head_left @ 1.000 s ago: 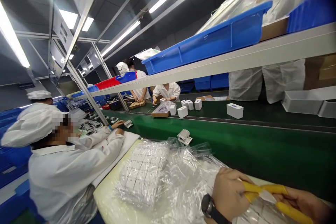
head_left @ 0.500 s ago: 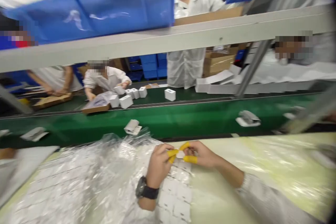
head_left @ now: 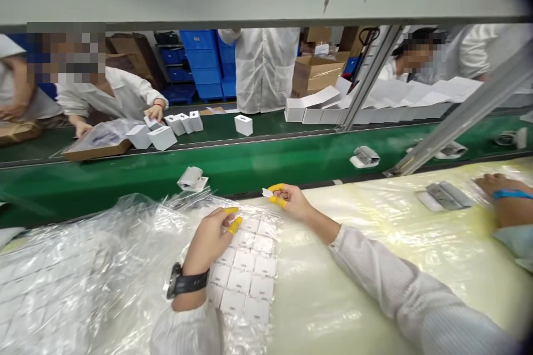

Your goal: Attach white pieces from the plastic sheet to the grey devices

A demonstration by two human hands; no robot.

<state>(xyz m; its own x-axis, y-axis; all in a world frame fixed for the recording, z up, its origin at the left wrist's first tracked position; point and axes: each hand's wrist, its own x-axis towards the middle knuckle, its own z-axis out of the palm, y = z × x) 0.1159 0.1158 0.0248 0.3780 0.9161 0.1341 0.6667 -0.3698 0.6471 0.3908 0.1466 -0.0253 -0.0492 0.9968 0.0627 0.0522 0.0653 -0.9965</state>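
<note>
Left hand: my grip here is spread, capped finger and thumb apart, nothing seen between; black watch on the wrist.
Rows of white pieces: under and beside that hand, seemingly in clear wrap; contact, can't tell.
Clear film: crumpled, left of the rows.
Right hand: my grip pinches one white piece between yellow-capped fingertips, above the tabletop's far edge.
Slip risk: piece is small, held at the very tips; a loose pinch or slick caps could drop it.
Snag risk: loose film near my left hand; a low sweep could catch it and pull the rows askew.
Tabletop: yellowish, shiny; grey device at right, near another person's hand.
Green belt: just beyond, carrying spaced devices, one near the film.
White boxes: far side, by a co-worker's arm.
Room: white-coated person, open carton, stacked blue bins.
</note>
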